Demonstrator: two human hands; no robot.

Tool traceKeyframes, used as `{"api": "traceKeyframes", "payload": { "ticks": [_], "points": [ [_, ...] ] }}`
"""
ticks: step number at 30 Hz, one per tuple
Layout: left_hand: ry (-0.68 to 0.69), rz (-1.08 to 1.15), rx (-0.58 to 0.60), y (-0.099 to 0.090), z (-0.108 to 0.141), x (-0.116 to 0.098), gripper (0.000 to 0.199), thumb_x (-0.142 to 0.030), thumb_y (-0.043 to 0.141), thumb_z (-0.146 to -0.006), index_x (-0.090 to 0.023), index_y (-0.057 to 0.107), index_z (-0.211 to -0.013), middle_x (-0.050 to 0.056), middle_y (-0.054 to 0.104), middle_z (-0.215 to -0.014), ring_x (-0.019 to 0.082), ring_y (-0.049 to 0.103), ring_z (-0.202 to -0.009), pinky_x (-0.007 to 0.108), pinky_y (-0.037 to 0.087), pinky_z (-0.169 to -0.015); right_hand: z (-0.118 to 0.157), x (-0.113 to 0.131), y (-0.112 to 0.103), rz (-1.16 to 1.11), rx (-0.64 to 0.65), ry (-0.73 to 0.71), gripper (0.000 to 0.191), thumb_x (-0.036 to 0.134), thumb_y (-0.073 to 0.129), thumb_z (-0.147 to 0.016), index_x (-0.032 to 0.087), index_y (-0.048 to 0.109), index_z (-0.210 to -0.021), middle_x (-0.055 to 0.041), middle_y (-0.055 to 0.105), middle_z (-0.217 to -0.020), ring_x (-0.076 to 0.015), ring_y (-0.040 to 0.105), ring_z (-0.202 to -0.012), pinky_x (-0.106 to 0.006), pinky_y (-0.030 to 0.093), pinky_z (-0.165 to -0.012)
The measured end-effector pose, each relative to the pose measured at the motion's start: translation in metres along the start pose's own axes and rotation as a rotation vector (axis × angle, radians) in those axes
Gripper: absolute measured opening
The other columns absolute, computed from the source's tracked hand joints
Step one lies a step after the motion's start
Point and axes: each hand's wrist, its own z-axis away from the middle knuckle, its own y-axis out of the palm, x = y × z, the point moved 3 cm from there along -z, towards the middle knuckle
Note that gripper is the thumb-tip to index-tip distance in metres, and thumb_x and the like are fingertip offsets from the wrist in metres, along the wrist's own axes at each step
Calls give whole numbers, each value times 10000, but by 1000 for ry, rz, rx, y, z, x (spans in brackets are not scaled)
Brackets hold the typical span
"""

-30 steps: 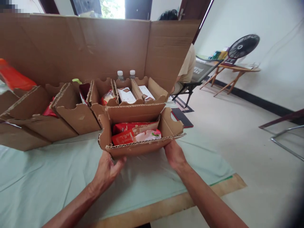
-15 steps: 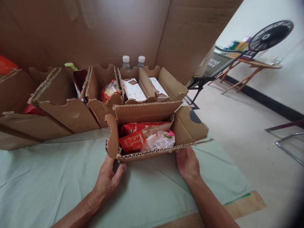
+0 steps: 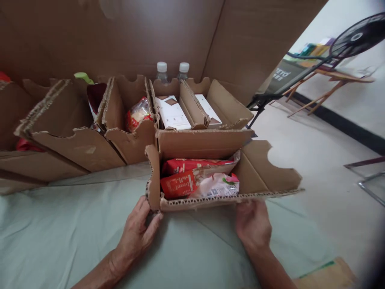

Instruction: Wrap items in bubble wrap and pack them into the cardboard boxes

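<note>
A cardboard bin (image 3: 204,145) lies crosswise in front of the row of other bins, its open side up. Inside it are a red packet (image 3: 179,184) and a pink and white packet (image 3: 218,185), with another red packet behind them. My left hand (image 3: 140,224) grips the bin's lower left corner, thumb in front and fingers at the end wall. At the near edge, right of the middle, my right hand (image 3: 254,224) holds the bin from below, its fingertips hidden under the cardboard.
Behind stand several cardboard bins (image 3: 81,146) holding white boxes (image 3: 173,114) and a clear and red packet (image 3: 138,114). Two capped bottles (image 3: 161,72) rise behind them. A green cloth (image 3: 192,249) covers the table. A folding chair (image 3: 281,76) and a fan (image 3: 357,36) are at right.
The bin and both hands have shifted a little to the right in view. The head view has also moved, so the fan and chair appear further right.
</note>
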Motion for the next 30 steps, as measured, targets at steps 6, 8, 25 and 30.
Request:
{"api": "traceKeyframes", "payload": {
  "ticks": [6, 8, 25, 30],
  "points": [
    [88, 34, -55, -11, 1, -18, 318, -284, 573, -907, -231, 649, -1211, 60, 709, -901, 195, 667, -747, 307, 595, -687, -4, 19, 17, -273, -68, 33, 550, 599, 644, -768, 274, 708, -1207, -34, 724, -1247, -260, 630, -1232, -451, 518, -1075],
    [139, 40, -52, -9, 7, -16, 535, -262, 579, -897, -245, 523, -1429, 87, 734, -1045, 219, 710, -850, 340, 621, -768, -3, 19, 16, -302, -84, 43, 526, 564, 688, -744, 255, 716, -1169, -39, 735, -1225, -259, 630, -1234, -445, 502, -1098],
    [263, -42, 117, -3, 20, 6, 693, -340, 583, -960, -331, 305, -1594, 103, 604, -1478, 306, 636, -1295, 476, 570, -1039, -17, 8, -7, -94, -128, -96, 555, 710, 565, -831, 206, 733, -991, -73, 757, -1091, -247, 665, -1020, -413, 520, -908],
    [224, -4, 113, -1, 20, 4, 604, -355, 563, -977, -288, 376, -1548, 102, 672, -1387, 269, 689, -1214, 416, 592, -1005, -52, 40, -36, 17, -109, -137, 426, 545, 669, -796, 228, 734, -1074, -49, 749, -1131, -240, 639, -1099, -386, 495, -935]
  ]
}}
